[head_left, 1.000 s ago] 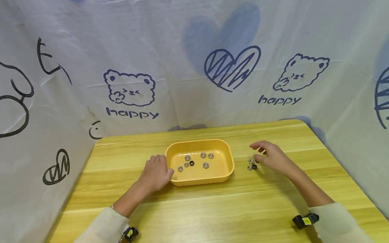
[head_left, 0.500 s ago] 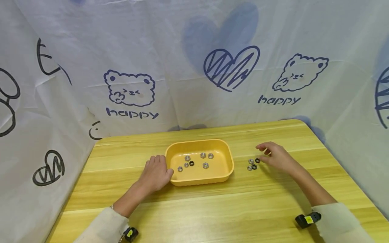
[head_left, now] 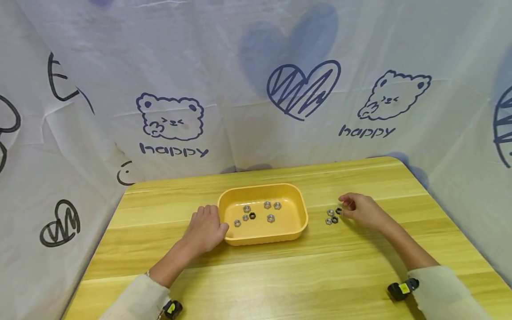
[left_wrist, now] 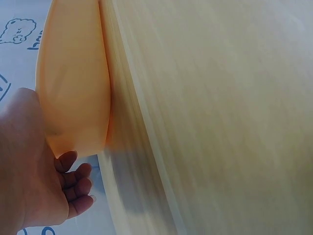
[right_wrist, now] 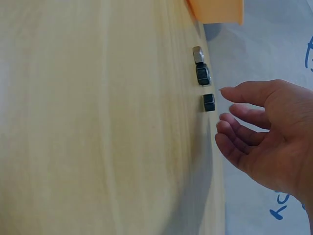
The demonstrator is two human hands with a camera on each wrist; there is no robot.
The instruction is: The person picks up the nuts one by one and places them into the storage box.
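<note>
A yellow rectangular tray [head_left: 262, 238] stands on the table with several silver hex nuts [head_left: 270, 218] and one black nut [head_left: 252, 215] inside. My left hand [head_left: 206, 229] grips its left end, thumb over the rim; the left wrist view shows the fingers [left_wrist: 80, 188] curled at that end. Right of the tray lies a small group of nuts: two silver ones [head_left: 329, 221] and two black. My right hand [head_left: 362, 211] is beside the outermost black nut [head_left: 339, 210], thumb and fingers bent and holding nothing. In the right wrist view, this black nut [right_wrist: 209, 102] sits apart from the fingertips.
The wood-grain table [head_left: 280, 280] ends at a white cloth [head_left: 240, 133] printed with bears and hearts, hung behind and at both sides. Black bands with small devices [head_left: 402, 290] are on both wrists.
My right hand has drawn slightly right and lower, uncovering the outermost black nut, and its fingers have bent in toward it. The left hand and tray stay put.
</note>
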